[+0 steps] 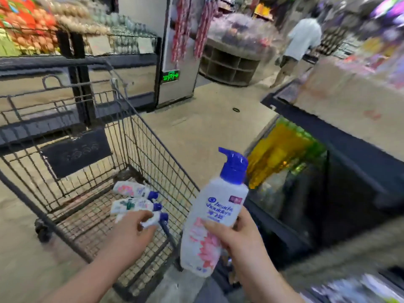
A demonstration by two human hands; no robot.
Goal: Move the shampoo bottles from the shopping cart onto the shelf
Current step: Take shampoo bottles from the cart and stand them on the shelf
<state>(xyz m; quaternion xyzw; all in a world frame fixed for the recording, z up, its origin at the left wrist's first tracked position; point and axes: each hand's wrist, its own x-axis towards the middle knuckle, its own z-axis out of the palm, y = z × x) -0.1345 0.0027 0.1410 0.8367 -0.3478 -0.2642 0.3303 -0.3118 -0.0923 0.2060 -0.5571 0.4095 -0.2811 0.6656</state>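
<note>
**One shampoo bottle lifted, more lying in the cart**

Motion blur smears most of the store, so the produce display beyond the left hand and the goods past the right hand cannot be identified. The dark shelf unit (341, 149) to the right of the right hand is partly cut by the frame edge; its lower bay holds yellow and green packages too blurred to name. A person in a white shirt (302, 38) stands far ahead, up the aisle, indistinct.

The wire shopping cart (140, 149) sits ahead of the left hand, its near rim hidden behind both forearms. On its floor lie white shampoo bottles with blue pumps (133, 190), just beyond the left fingers; how many there are is hard to tell, since the nearest is partly covered.

The right hand (238, 235) is wrapped around the lower body of a white Head & Shoulders pump bottle (215, 217), thumb across the pink flower label, holding it tilted, blue pump up, between the cart and the shelf unit.

The left hand (133, 230) reaches into the cart, fingers curled loosely on the nearest lying bottle; whether it has a firm grip cannot be told.
</note>
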